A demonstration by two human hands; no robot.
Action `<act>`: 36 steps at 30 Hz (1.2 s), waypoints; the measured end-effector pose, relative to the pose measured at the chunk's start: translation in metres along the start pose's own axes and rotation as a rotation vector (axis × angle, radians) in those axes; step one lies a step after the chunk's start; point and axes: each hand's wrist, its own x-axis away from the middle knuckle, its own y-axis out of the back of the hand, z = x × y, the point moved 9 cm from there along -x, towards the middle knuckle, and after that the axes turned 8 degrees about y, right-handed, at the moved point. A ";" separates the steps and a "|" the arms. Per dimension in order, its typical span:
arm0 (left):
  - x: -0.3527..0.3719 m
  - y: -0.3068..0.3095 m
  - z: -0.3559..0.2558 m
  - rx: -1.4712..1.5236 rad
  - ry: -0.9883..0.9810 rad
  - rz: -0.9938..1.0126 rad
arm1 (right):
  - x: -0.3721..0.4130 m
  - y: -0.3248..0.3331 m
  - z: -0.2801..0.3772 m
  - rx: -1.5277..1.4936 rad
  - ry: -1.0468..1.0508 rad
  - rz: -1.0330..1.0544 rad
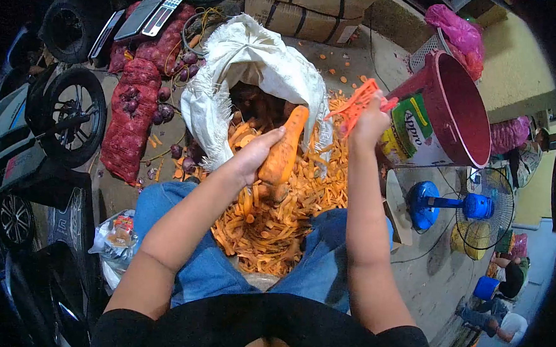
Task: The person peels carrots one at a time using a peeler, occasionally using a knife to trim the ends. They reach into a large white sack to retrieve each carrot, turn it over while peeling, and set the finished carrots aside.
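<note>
My left hand point(257, 153) is wrapped round the lower part of a thick carrot point(285, 143), whose narrower end points up and away from me. Its surface is bright orange with darker patches. To the right, my right hand point(369, 123) grips a red-orange plastic peeler point(355, 105), held apart from the carrot. Below both hands, a heap of carrot peelings point(269, 226) fills the space between my knees. Just beyond the carrot, a white woven sack point(216, 87) lies with its mouth towards me and more carrots inside, partly in shadow.
Red net bags of onions point(131, 120) lie left, near a scale point(164, 13) and parked motorbikes point(75, 118). A tilted bucket point(410, 133) and a blue fan point(425, 205) stand right. Cardboard boxes point(303, 19) are behind the sack. Other people point(501, 320) sit far right.
</note>
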 end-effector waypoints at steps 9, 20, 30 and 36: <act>-0.022 0.000 0.003 0.170 -0.003 0.245 | 0.086 -0.043 0.019 -0.190 -0.260 0.235; -0.025 0.000 0.022 0.035 0.064 0.095 | 0.081 -0.039 0.024 0.420 0.305 0.317; -0.007 -0.003 0.012 0.082 0.101 0.135 | 0.012 0.014 0.011 0.184 -0.052 -0.087; -0.020 -0.001 0.007 0.298 0.042 0.085 | 0.104 -0.048 0.041 0.141 0.048 0.383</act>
